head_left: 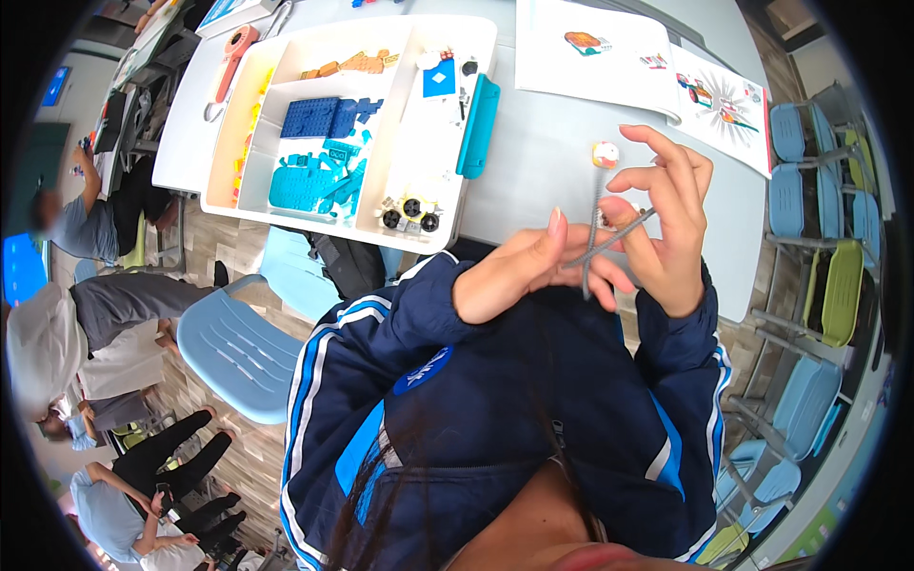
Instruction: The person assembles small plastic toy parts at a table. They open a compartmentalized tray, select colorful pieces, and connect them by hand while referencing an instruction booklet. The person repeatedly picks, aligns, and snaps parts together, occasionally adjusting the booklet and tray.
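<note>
A thin grey cord [619, 234] crosses itself between my two hands, above the near part of the table. My left hand [519, 271] has its thumb raised and its fingers curled under, with the cord at the fingertips. Bent thumb and fingers of my right hand [674, 228] hold the cord, while its other fingers stand apart. One stretch of cord runs up toward a small white, orange and yellow piece [605, 154] just beyond my hands; whether the two are joined, I cannot tell. Something small and pale by the right thumb is mostly hidden.
Left of my hands stands a white divided tray [381, 143] of building bricks with a teal latch [479, 127]. Open picture booklets [609, 81] lie at the back right. A coral handheld device [236, 62] lies beyond the tray. Chairs [243, 352] and other people are around the table.
</note>
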Demonstrator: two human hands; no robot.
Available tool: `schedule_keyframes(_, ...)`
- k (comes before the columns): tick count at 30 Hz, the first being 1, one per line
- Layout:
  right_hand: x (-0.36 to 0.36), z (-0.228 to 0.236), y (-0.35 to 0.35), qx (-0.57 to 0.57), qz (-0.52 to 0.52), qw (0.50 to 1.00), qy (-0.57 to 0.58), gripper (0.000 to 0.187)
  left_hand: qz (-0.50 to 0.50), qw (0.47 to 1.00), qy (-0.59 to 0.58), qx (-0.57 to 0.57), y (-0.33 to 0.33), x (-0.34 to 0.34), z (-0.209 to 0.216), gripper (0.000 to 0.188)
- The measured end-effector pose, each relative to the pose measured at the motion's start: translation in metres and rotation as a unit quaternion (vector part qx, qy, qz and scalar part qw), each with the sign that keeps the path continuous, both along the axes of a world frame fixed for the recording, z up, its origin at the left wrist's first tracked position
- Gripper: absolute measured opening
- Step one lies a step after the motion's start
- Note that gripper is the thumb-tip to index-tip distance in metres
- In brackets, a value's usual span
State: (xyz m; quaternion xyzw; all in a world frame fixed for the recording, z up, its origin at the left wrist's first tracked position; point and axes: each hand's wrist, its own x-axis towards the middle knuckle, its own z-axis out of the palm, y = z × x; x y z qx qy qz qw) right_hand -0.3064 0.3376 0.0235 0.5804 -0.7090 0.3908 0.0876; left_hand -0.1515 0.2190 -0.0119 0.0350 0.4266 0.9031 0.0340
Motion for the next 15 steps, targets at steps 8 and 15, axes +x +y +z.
schedule_keyframes(8, 0.000, 0.018, -0.023, 0.090, 0.230, 0.964, 0.096, 0.040, -0.017, 0.997, -0.068, -0.008, -0.013, 0.020, 0.010, 0.032)
schedule_keyframes(15, -0.024, 0.031, -0.046, 0.202, 0.281, 0.932, 0.109, 0.038, -0.001, 0.970, -0.092, -0.226, -0.059, 0.048, 0.053, 0.035)
